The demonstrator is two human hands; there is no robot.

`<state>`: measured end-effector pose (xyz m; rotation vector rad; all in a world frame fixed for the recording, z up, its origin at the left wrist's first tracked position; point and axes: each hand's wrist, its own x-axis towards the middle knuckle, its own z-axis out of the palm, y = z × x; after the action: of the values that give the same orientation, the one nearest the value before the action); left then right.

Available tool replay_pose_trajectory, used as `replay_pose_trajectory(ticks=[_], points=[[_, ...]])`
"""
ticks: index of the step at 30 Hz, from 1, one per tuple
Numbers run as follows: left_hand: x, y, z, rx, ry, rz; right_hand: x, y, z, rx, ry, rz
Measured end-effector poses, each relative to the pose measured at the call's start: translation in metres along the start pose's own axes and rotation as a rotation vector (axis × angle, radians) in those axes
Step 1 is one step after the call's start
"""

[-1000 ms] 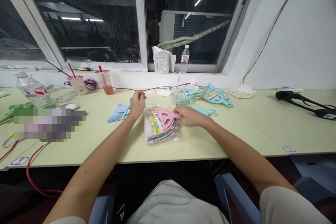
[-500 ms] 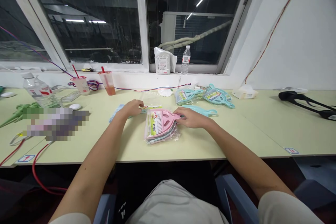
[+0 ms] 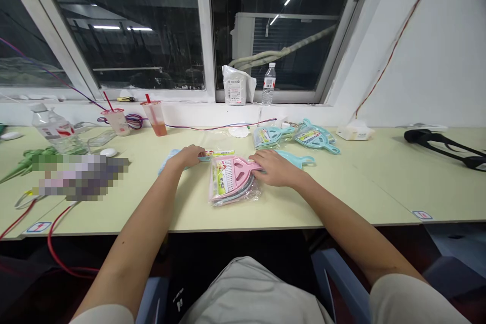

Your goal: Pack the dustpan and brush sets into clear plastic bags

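A pink dustpan in a clear plastic bag (image 3: 231,179) lies on the pale green table (image 3: 341,187) in front of me, stacked on other bagged dustpans. My right hand (image 3: 275,168) rests on the pink handle at the bag's right side. Just left of the bag, my left hand (image 3: 189,155) lies over a small blue brush (image 3: 169,158), fingers closed on its handle. A green and yellow label strip (image 3: 220,153) lies beside the left fingertips.
Teal dustpan sets in bags (image 3: 296,137) lie behind the right hand. Two drink cups with red straws (image 3: 134,118), a water bottle (image 3: 52,130) and a white mouse (image 3: 108,152) stand at left. A tissue pack (image 3: 354,132) and black strap (image 3: 444,143) are at right.
My left hand has come down from above the table onto the blue brush. The right hand has stayed on the pink dustpan's handle.
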<state>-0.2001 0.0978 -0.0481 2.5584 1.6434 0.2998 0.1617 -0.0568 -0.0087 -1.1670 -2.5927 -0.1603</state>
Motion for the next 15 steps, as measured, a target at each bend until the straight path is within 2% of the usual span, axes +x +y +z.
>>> replay_pose_trajectory(ticks=[2, 4, 7, 9, 10, 13, 15], points=[[-0.001, 0.002, -0.002, 0.037, 0.013, 0.019, 0.001, 0.003, 0.001, 0.040, 0.052, 0.014], [-0.003, 0.006, -0.005, 0.079, 0.047, 0.037, 0.003, 0.014, 0.001, 0.120, 0.164, 0.077], [-0.006, 0.015, -0.013, 0.174, 0.126, 0.050, 0.003, 0.047, -0.004, 0.231, 0.373, 0.269], [-0.008, 0.023, -0.019, 0.235, 0.188, 0.063, -0.005, 0.077, -0.011, 0.209, 0.384, 0.412], [-0.008, 0.027, -0.021, 0.253, 0.221, 0.072, -0.011, 0.093, -0.015, 0.200, 0.319, 0.471], [-0.009, 0.042, -0.025, 0.283, 0.314, 0.111, -0.035, 0.133, -0.025, 0.201, -0.091, 0.639], [-0.009, 0.052, -0.025, 0.304, 0.360, 0.152, -0.046, 0.149, -0.025, 0.126, -0.300, 0.741]])
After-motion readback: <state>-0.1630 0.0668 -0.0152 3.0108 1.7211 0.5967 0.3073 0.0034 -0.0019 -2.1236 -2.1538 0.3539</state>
